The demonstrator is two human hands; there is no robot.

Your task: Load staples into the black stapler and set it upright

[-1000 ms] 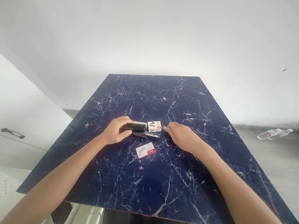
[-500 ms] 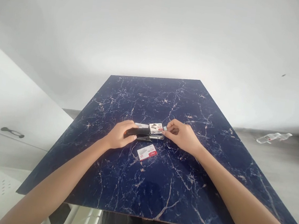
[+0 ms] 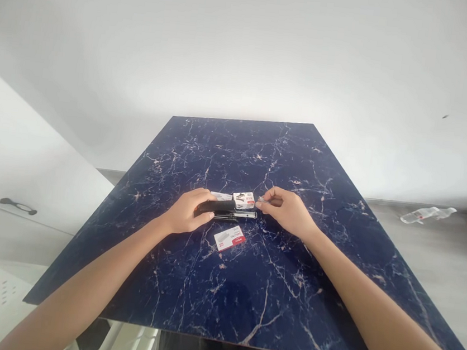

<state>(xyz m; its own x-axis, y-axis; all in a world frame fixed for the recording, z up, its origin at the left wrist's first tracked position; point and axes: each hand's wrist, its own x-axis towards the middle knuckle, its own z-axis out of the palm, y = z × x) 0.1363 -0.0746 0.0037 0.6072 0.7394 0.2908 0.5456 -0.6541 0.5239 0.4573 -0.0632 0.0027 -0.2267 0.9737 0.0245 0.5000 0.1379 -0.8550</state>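
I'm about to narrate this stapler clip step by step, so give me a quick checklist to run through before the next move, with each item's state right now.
1. Left hand holds the black stapler down on the table: ok.
2. Stapler's metal rail sticks out toward the right hand: ok.
3. Right hand fingertips pinch a small grey strip of staples: ok, though it is too small to see in detail.
4. Strip lined up with the rail: cannot tell.
5. Small white box stands just behind the stapler, close to the rail: not ok if room is needed.
6. Red-and-white staple box lies apart, nearer the person: ok.
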